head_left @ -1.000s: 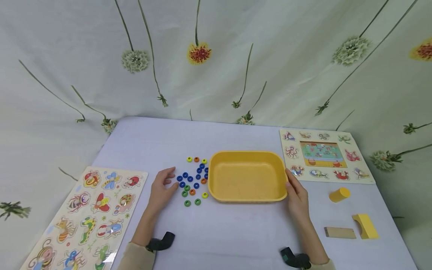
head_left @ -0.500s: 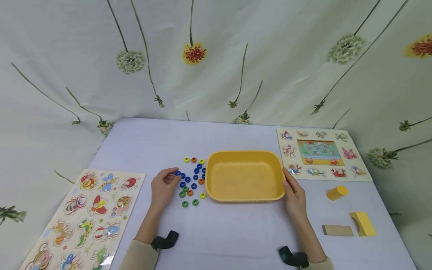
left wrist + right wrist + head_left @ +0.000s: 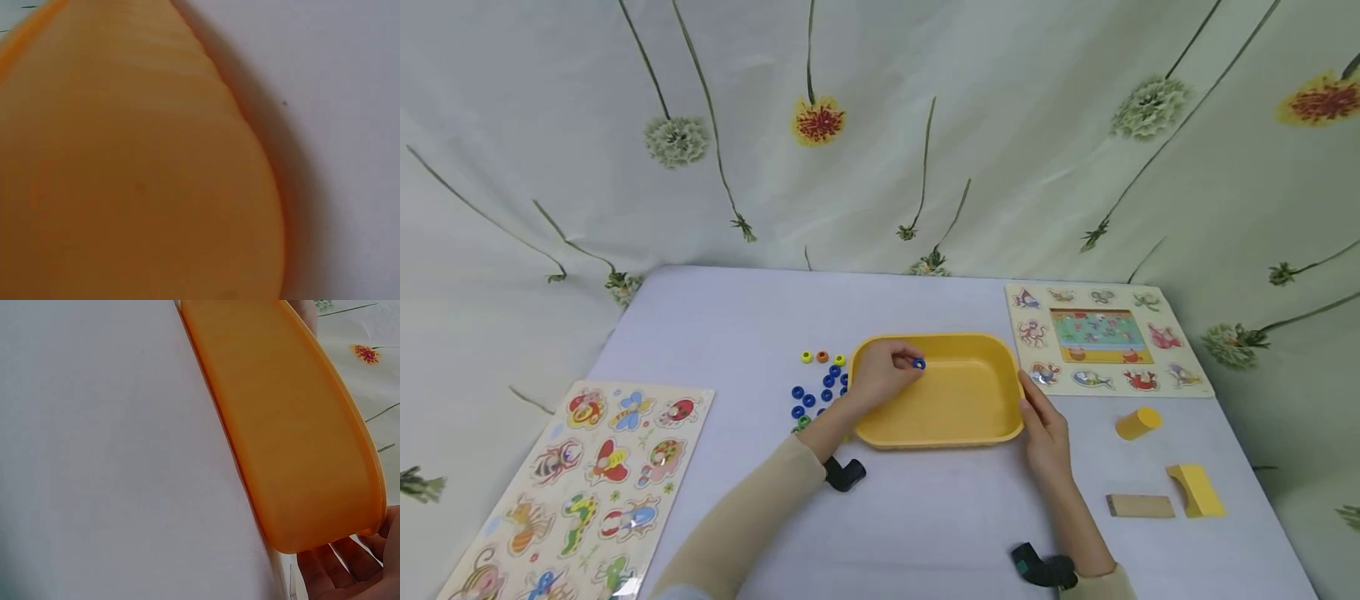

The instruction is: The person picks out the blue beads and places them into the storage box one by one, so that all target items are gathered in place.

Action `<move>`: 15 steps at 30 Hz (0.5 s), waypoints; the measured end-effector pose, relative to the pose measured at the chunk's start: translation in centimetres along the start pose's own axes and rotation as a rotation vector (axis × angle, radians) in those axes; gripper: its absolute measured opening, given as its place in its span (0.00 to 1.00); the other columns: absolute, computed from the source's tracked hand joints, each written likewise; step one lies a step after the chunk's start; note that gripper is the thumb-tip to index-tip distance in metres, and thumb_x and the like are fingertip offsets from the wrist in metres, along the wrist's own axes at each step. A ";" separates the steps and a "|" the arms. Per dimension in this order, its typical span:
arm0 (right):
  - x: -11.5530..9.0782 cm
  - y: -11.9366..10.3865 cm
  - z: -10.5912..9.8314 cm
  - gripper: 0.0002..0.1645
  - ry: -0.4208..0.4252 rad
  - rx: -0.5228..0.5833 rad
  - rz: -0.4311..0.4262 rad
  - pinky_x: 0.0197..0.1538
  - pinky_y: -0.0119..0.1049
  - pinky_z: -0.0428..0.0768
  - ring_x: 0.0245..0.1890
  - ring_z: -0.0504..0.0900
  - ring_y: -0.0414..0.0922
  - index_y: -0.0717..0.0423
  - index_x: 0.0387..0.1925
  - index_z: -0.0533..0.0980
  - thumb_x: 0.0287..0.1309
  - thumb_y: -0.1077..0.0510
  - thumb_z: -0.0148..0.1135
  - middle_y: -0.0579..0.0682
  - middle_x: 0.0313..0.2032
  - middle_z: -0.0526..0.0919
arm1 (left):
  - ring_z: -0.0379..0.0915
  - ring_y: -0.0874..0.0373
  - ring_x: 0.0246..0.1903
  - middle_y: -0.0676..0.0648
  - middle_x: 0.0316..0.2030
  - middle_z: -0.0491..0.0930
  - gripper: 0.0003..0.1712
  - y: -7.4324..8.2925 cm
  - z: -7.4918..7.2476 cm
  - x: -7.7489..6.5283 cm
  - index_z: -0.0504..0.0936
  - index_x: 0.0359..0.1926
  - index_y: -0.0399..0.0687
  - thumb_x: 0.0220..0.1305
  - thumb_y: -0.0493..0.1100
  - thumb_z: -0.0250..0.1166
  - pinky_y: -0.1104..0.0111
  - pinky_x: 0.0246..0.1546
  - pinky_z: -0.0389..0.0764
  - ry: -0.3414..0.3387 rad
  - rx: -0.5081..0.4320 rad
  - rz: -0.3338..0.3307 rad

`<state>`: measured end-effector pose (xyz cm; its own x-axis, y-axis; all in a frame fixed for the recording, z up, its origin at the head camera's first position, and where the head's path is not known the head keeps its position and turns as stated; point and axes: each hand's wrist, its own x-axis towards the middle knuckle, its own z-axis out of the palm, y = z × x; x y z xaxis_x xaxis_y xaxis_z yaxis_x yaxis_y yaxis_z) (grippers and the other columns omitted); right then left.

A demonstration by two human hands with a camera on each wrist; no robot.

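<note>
Over the left half of a yellow plastic basin (image 3: 962, 404), my left hand (image 3: 880, 375) pinches a blue bead (image 3: 919, 364) between thumb and fingertips. My right hand (image 3: 1049, 437) holds the basin's right end, thumb at the rim; the right wrist view shows its fingers (image 3: 319, 572) against the outer wall. To the basin's left lie loose blue beads (image 3: 808, 400) with a few yellow, orange and green ones, partly hidden by my left forearm. The left wrist view is filled by the basin's outer wall (image 3: 156, 187); that hand is hidden there.
An insect puzzle board (image 3: 580, 475) lies at the left and a sea-animal puzzle board (image 3: 1101, 337) at the back right. On the right are a yellow cylinder (image 3: 1138, 423), a yellow arch block (image 3: 1197, 492) and a plain wooden block (image 3: 1140, 506). A flowered cloth hangs behind.
My left hand has picked up a blue bead from the loose ones and carried it right, over the basin. My right hand stays at the basin's right end. The head view has shifted slightly.
</note>
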<state>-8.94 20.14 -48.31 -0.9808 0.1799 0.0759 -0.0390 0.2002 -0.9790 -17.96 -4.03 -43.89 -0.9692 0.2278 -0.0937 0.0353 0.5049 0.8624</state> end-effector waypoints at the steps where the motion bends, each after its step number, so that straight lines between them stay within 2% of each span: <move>1: 0.0 0.1 0.1 0.23 -0.003 -0.005 -0.003 0.56 0.16 0.60 0.63 0.59 0.36 0.45 0.61 0.62 0.65 0.55 0.41 0.43 0.62 0.63 | 0.71 0.61 0.26 0.51 0.28 0.77 0.10 -0.2 0.5 0.5 0.81 0.35 0.50 0.49 0.41 0.67 0.74 0.26 0.73 -0.010 0.019 -0.029; 5: 0.0 0.1 0.2 0.23 0.000 -0.023 -0.009 0.56 0.16 0.60 0.63 0.59 0.36 0.44 0.61 0.63 0.65 0.54 0.42 0.42 0.62 0.64 | 0.70 0.60 0.26 0.51 0.27 0.77 0.09 -1.0 1.7 1.5 0.82 0.34 0.49 0.47 0.39 0.68 0.73 0.27 0.73 -0.007 0.086 -0.106; 12: -0.1 -0.2 0.0 0.22 0.010 -0.001 -0.015 0.56 0.17 0.60 0.62 0.59 0.35 0.43 0.60 0.63 0.65 0.55 0.41 0.40 0.62 0.64 | 0.69 0.60 0.25 0.51 0.24 0.77 0.11 -0.8 2.2 1.6 0.83 0.35 0.47 0.46 0.37 0.66 0.74 0.22 0.69 0.021 0.233 -0.085; 15: -0.2 -0.4 0.0 0.23 -0.001 0.020 -0.005 0.56 0.16 0.60 0.63 0.59 0.35 0.45 0.61 0.63 0.65 0.57 0.41 0.41 0.62 0.63 | 0.69 0.60 0.25 0.50 0.27 0.79 0.14 -0.7 2.1 1.4 0.83 0.37 0.45 0.45 0.36 0.66 0.74 0.24 0.70 0.034 0.297 -0.080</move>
<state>-8.74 20.04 -47.95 -0.9807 0.1779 0.0811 -0.0483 0.1816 -0.9822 -18.88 -2.30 -45.64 -0.9792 0.1521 -0.1344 0.0235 0.7427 0.6693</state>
